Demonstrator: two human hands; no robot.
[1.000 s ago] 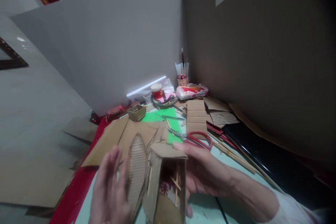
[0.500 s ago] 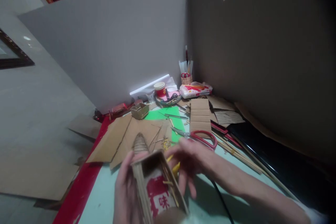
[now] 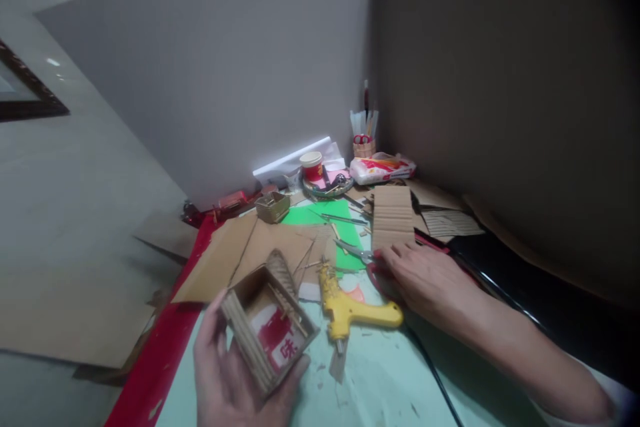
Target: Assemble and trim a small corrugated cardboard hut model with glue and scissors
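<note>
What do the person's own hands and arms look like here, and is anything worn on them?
Both the left hand and the right hand are bare, with no gloves, and no rings or watch show. The right forearm is uncovered up to a pale sleeve edge at the frame's lower right corner. The left arm is out of frame.

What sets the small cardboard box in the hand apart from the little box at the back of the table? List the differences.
The cardboard box is held tilted in the left hand; the little box stands on the table, untouched. The held box looks larger and shows red print inside; the little box shows none. The held box has a ridged flap raised at its far end. Both are brown and open-topped.
</note>
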